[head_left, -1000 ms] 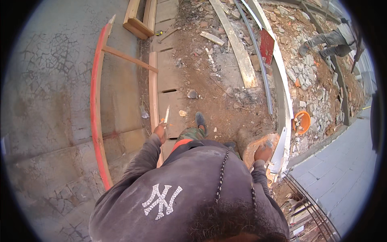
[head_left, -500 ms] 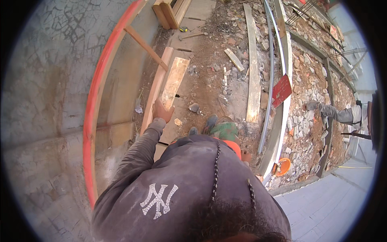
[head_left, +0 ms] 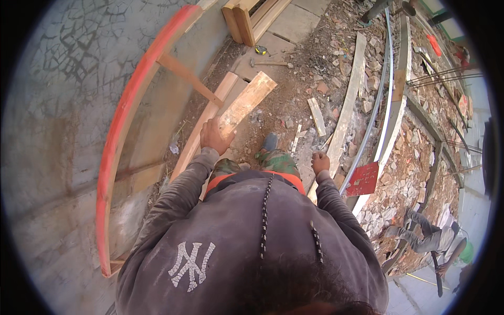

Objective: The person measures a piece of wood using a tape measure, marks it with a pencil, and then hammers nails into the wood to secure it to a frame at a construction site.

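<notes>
My left hand (head_left: 216, 136) is closed round the near end of a short, worn wooden plank (head_left: 248, 102), which slants away to the far right. Beside it, a longer wooden beam (head_left: 202, 128) lies along the foot of the wall. My right hand (head_left: 320, 163) hangs at my right side with its fingers curled in; whether anything is inside is hidden. A hammer (head_left: 271, 63) and a yellow-black tape measure (head_left: 261, 50) lie on the ground beyond the plank.
A red-edged wooden frame (head_left: 126, 113) leans on the grey wall, with a brace (head_left: 189, 79) down to the beam. Thick timbers (head_left: 247, 23) stand ahead. On the right are a long board (head_left: 349, 97), metal strips (head_left: 375, 105), a red plate (head_left: 363, 179), rubble and another person (head_left: 428, 236).
My right hand has come up into clear view on the right. The plank's far end has swung right, away from the beam. My view has turned; one foot is forward.
</notes>
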{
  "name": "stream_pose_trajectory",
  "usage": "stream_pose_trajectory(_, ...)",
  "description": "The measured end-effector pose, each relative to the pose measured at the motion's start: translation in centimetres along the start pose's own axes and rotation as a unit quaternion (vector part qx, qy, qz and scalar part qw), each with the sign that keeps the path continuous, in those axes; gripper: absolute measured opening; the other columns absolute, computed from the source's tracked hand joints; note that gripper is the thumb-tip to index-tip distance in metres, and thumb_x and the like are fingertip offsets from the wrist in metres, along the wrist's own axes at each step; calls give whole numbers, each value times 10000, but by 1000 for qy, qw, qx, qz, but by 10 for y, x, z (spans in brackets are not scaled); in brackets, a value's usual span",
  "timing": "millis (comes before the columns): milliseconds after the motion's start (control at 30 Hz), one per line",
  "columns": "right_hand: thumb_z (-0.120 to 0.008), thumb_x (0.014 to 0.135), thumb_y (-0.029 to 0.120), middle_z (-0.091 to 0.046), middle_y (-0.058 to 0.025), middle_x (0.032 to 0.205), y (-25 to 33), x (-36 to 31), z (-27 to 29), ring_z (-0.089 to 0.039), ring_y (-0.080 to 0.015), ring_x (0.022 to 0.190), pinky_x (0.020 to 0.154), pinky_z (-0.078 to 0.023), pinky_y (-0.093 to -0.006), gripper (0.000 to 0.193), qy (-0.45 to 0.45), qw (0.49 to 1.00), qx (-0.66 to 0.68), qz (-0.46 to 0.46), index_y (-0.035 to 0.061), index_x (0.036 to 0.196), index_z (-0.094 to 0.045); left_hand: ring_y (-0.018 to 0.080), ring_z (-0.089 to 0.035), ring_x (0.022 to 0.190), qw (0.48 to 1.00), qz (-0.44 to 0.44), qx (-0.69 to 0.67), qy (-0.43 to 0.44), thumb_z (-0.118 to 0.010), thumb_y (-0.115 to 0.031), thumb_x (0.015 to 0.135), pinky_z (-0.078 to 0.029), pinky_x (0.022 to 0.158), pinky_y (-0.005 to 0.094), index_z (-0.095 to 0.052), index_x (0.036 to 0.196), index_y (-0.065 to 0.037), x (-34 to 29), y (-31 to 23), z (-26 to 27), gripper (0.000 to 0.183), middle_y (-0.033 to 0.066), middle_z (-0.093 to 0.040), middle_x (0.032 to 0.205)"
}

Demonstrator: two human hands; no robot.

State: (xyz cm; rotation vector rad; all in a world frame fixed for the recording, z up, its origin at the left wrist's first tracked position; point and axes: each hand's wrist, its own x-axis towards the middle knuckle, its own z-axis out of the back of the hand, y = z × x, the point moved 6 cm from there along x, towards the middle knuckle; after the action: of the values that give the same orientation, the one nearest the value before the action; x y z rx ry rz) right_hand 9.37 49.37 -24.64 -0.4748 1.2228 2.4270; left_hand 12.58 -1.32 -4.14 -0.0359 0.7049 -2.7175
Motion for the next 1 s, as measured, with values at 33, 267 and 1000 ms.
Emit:
stream_pose_trajectory(33,-654,990,305,-681,-36,739,66,28,-13,-627,-160,626,617,-517,-320,290,63,989,131,-16,36,1051,-743,367,-503,1213,1000,-9,12,-19,-823,-416,783,-400,1047,498,-496,1404,-58,9,-5,8,788,155,-548,1253)
stream_pose_trajectory(267,-681,1004,317,-701,-70,1177,430,96,-25,-693,-173,956,732,-598,-311,514,285,932,183,127,66,1439,-577,332,-491,1221,999,-41,-15,-25,-835,-368,741,-376,1069,470,-522,1404,-121,83,-58,23,774,111,-541,1268)
stream_pose_trajectory(1000,-672,955,205,-737,-100,1080,413,473,-342,-703,-228,926,772,-590,-374,424,371,927,2,53,76,1358,-648,408,-497,1320,974,145,-98,147,-827,-206,780,-408,1127,486,-445,1453,-50,375,166,-222,789,193,-533,1400)
